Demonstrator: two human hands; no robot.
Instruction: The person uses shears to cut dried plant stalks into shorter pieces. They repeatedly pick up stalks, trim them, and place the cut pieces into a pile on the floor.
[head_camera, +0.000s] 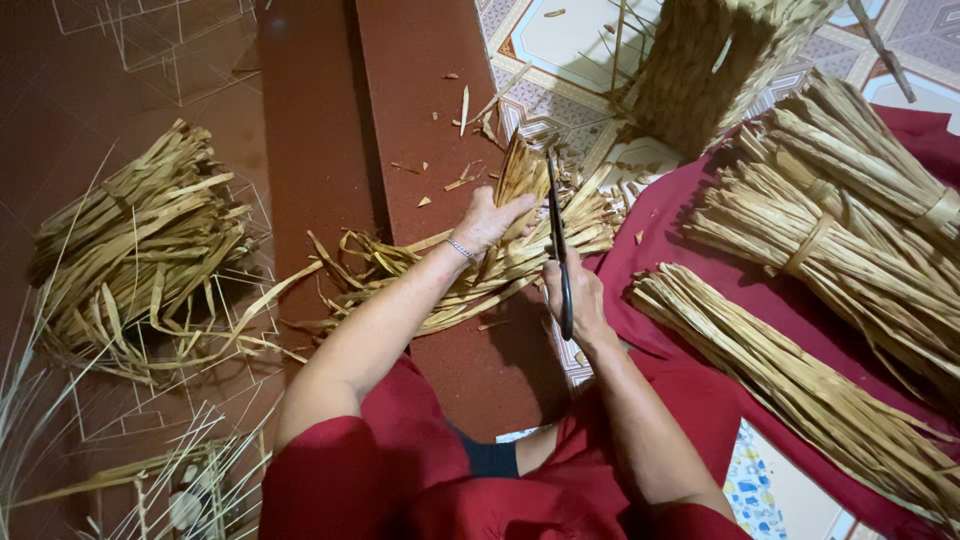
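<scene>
Tied bundles of dried straw (830, 220) lie on red cloth (660, 240) to my right, a loose pile (140, 250) to my left. Between them, my left hand (487, 222) grips a bunch of strips (520, 215); my right hand (580, 300) is closed around black scissors (558, 235), blades at the bunch

Straw-tan dried strips (500, 250) showing pale gold in my left hand (485, 222). Scissors (560, 255) looking black in my right hand (580, 295). I'm wearing dark red. Maroon cloth (660, 240) lying over floor tiles (560, 50) patterned cream, brown, pale blue.
</scene>
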